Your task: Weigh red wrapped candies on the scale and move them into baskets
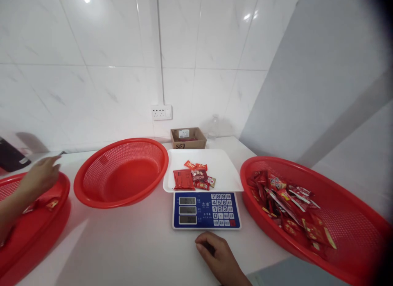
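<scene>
My left hand [39, 176] hovers over the far rim of a red basket [37, 232] at the left edge. Its fingers reach out to the right and hold nothing; a few red snack packets [50, 203] lie just below it. My right hand [216, 253] rests on the white table in front of a blue-and-white electronic scale [205, 210], with its fingers curled under and nothing visible in them. On the scale's white tray [221, 163] lies a small pile of red snack packets [193, 177].
An empty red mesh basket [121, 173] stands left of the scale. To the right, a large red basket [346, 220] holds several snack packets [285, 202]. A small cardboard box [188, 138] and a clear bottle [214, 128] stand by the tiled wall, under a socket [161, 112].
</scene>
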Demonstrator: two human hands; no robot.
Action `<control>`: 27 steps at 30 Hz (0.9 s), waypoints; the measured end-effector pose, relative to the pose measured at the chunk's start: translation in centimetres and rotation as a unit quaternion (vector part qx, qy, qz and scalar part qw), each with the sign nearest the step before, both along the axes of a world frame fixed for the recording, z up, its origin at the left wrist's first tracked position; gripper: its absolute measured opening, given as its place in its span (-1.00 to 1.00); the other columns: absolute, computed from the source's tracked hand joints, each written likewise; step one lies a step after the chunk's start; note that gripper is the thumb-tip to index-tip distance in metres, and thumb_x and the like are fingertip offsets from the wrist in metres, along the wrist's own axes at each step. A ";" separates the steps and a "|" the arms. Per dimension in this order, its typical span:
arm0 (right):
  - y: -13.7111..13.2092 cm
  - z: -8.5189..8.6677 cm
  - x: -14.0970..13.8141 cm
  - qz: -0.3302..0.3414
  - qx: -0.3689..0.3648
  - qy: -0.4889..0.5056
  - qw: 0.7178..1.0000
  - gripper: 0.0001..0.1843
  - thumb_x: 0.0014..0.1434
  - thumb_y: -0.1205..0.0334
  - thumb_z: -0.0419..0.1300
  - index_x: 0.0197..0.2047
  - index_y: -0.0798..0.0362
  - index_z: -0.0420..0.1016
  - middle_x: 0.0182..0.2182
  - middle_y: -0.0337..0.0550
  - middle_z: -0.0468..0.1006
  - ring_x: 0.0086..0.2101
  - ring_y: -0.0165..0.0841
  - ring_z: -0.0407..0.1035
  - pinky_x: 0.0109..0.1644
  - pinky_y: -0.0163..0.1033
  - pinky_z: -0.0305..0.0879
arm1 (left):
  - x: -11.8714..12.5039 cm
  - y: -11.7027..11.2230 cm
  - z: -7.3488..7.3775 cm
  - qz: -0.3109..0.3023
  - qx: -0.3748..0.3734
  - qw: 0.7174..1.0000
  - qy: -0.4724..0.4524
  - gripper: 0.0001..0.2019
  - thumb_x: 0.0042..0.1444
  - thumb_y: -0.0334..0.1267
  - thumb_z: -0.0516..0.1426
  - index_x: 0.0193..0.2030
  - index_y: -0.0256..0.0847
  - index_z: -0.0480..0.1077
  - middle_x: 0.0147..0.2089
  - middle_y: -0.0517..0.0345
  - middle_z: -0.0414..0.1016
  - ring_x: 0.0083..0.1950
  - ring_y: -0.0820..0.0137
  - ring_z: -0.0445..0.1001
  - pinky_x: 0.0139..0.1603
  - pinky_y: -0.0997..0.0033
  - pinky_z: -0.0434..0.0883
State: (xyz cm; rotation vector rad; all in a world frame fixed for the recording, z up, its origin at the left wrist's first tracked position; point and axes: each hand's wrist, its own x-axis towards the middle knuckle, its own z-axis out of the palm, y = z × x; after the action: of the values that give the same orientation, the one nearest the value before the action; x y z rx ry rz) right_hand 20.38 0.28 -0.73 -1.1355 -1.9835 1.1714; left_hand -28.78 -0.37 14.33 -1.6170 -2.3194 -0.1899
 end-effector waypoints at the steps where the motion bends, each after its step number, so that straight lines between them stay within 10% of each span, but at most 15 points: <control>1: 0.0 0.0 0.0 0.001 0.000 0.000 1.000 -0.81 0.14 0.20 0.05 -0.39 0.07 0.44 -0.45 -0.17 0.49 -0.41 -0.36 0.37 -0.32 -0.32 0.26 | 1.7 0.4 -0.1 0.010 0.007 1.000 -0.014 -0.48 0.22 -0.13 -0.31 0.18 -0.44 0.06 0.16 -0.07 0.29 0.15 0.13 0.27 0.11 0.13 0.23; 4: 0.0 -0.1 0.0 0.002 0.001 -0.003 1.000 -0.80 0.14 0.19 0.05 -0.39 0.07 0.44 -0.44 -0.17 0.50 -0.40 -0.36 0.37 -0.32 -0.32 0.27 | 8.0 0.4 -1.1 -0.118 -0.076 0.972 -0.187 -0.45 0.18 0.07 -0.14 0.26 -0.08 0.04 0.30 0.15 0.15 0.24 0.20 0.20 0.14 0.23 0.26; 8: 0.0 0.0 0.0 -0.001 0.009 -0.004 1.000 -0.80 0.14 0.19 0.06 -0.38 0.07 0.45 -0.44 -0.18 0.50 -0.41 -0.37 0.37 -0.32 -0.32 0.27 | 12.8 -1.0 -3.5 -0.243 -0.205 0.928 -0.192 -0.48 0.14 0.08 -0.06 0.26 0.15 0.08 0.17 0.20 0.35 0.11 0.18 0.39 0.00 0.24 0.39; 16: 0.0 0.1 0.0 0.002 0.006 0.008 1.000 -0.82 0.13 0.22 0.06 -0.38 0.07 0.45 -0.45 -0.19 0.49 -0.42 -0.38 0.36 -0.33 -0.34 0.26 | 9.9 0.8 -3.5 -0.225 -0.168 0.950 -0.138 -0.47 0.12 0.07 -0.03 0.23 0.05 0.15 0.19 0.09 0.32 0.18 0.08 0.30 0.04 0.12 0.37; 22: 0.1 0.2 -0.1 -0.004 0.004 0.005 1.000 -0.83 0.12 0.23 0.07 -0.37 0.08 0.45 -0.45 -0.17 0.50 -0.41 -0.37 0.36 -0.33 -0.33 0.26 | 18.9 4.1 -1.9 -0.338 -0.136 0.920 -0.142 -0.39 0.17 0.10 -0.10 0.33 0.03 -0.11 0.39 0.11 -0.13 0.37 0.20 -0.11 0.25 0.09 0.12; 27: -0.1 0.4 -0.2 -0.015 0.016 -0.003 1.000 -0.81 0.12 0.21 0.06 -0.39 0.09 0.46 -0.47 -0.17 0.50 -0.43 -0.37 0.36 -0.35 -0.33 0.25 | 26.7 10.6 -3.4 -0.423 -0.151 0.880 -0.152 -0.26 0.13 0.20 -0.14 0.33 -0.23 -0.12 0.40 -0.11 -0.23 0.40 0.13 -0.33 0.32 0.01 -0.12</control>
State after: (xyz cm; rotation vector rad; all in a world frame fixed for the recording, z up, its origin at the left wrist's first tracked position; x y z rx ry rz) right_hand 20.13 0.21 -0.32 -1.1490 -1.9756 1.1177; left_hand -2.12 10.19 10.97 -2.8640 -1.7037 -0.2921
